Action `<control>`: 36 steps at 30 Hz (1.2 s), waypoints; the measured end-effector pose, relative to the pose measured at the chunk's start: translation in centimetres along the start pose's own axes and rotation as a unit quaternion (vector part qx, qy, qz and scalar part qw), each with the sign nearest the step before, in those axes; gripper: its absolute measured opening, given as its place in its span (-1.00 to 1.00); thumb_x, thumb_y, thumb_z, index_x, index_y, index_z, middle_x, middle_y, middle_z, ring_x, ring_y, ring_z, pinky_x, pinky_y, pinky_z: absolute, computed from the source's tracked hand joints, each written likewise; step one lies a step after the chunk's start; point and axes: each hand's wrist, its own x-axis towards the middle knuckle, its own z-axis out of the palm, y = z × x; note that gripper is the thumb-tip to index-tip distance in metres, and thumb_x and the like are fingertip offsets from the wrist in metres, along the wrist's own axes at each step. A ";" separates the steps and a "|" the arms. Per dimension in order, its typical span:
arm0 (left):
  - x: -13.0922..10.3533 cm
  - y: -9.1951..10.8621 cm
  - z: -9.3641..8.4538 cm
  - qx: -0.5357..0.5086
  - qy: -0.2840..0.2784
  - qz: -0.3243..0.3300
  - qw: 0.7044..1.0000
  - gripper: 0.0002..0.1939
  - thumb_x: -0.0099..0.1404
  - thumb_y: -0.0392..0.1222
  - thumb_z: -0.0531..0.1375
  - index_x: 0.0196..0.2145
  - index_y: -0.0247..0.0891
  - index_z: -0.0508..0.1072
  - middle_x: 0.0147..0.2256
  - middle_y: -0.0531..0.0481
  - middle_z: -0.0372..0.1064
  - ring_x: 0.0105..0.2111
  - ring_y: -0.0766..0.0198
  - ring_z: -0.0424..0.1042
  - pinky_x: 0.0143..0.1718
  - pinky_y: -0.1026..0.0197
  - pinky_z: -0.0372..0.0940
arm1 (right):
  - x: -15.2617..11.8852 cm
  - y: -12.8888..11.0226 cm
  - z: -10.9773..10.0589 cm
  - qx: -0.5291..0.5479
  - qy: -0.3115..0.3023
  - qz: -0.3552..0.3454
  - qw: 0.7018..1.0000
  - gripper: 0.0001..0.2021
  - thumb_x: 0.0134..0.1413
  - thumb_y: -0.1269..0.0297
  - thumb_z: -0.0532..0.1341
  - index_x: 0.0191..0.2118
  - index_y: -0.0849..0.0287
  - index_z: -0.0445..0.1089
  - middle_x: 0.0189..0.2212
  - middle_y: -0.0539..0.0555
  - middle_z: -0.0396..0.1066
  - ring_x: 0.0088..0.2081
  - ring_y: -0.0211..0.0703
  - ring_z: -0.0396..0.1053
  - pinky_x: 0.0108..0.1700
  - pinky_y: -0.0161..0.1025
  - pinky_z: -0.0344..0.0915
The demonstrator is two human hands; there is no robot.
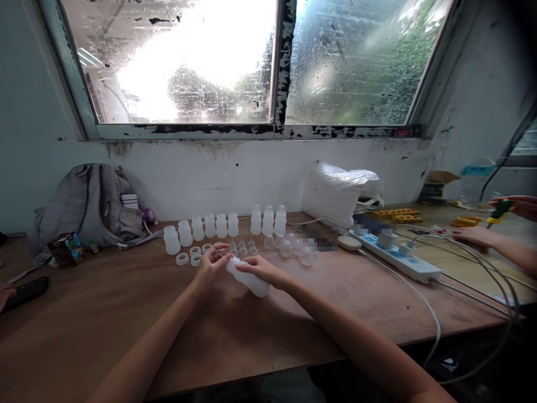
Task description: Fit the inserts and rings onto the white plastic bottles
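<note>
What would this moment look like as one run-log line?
right hand: around tilted bottle | left hand: at its neck | beyond: white rings, standing bottles

left fingers (224, 261): at bottle (258, 286) mouth | right fingers (251, 268): around bottle | white bottles (210, 226): behind

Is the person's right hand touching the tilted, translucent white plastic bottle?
Touching. The head view shows the right hand wrapped over the translucent white plastic bottle, covering part of its side.

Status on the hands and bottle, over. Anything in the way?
Right hand gripping tilted bottle. Left hand at its neck, grip unclear. Rings and teats close beyond hands; nothing seen blocking bottle.
</note>
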 end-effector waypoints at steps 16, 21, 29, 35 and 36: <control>0.5 -0.4 -0.6 -0.027 -0.044 -0.026 0.998 -0.53 -0.03 -0.15 0.22 -0.12 -0.21 0.25 -0.21 -0.08 0.32 -0.21 0.22 0.30 -0.23 0.22 0.19 | 0.5 0.8 -0.5 -0.010 0.010 0.021 1.000 -0.55 -0.14 -0.08 0.10 -0.38 0.30 0.32 -0.54 0.03 0.29 -0.55 -0.34 0.19 -0.58 -0.43 0.04; 0.9 -1.2 -0.5 0.067 0.025 -0.052 0.996 -0.57 -0.05 -0.06 0.23 -0.22 -0.29 0.32 -0.47 -0.01 0.36 -0.39 0.26 0.35 -0.35 0.25 0.21 | 0.6 0.9 -0.3 -0.100 0.052 -0.003 0.994 -0.56 -0.21 -0.10 0.14 -0.48 0.29 0.32 -0.58 -0.01 0.26 -0.54 -0.34 0.15 -0.58 -0.43 0.02; 0.9 -1.3 -0.6 -0.032 -0.003 -0.057 0.998 -0.55 0.01 -0.01 0.19 -0.15 -0.24 0.29 -0.21 -0.12 0.34 -0.24 0.22 0.34 -0.22 0.19 0.21 | 0.0 -0.3 -0.3 0.087 0.009 0.041 0.995 -0.46 -0.07 -0.14 -0.02 -0.24 0.30 0.29 -0.45 0.12 0.33 -0.49 -0.27 0.26 -0.53 -0.39 0.14; 0.5 -2.2 0.7 0.026 -0.006 -0.058 0.998 -0.60 0.03 0.08 0.12 -0.29 -0.29 0.41 -0.30 -0.10 0.36 -0.25 0.20 0.30 -0.24 0.23 0.17 | 0.5 0.4 0.0 -0.078 0.066 -0.063 0.993 -0.55 -0.19 -0.04 0.16 -0.28 0.27 0.29 -0.41 0.04 0.30 -0.40 -0.25 0.24 -0.44 -0.37 0.15; 0.5 -2.2 0.9 0.023 0.007 -0.043 0.999 -0.59 0.04 0.08 0.12 -0.30 -0.30 0.41 -0.31 -0.09 0.36 -0.26 0.21 0.30 -0.23 0.23 0.17 | 0.6 0.6 0.0 -0.099 0.076 -0.072 0.990 -0.55 -0.22 -0.02 0.19 -0.26 0.26 0.28 -0.38 0.05 0.31 -0.36 -0.23 0.24 -0.41 -0.36 0.16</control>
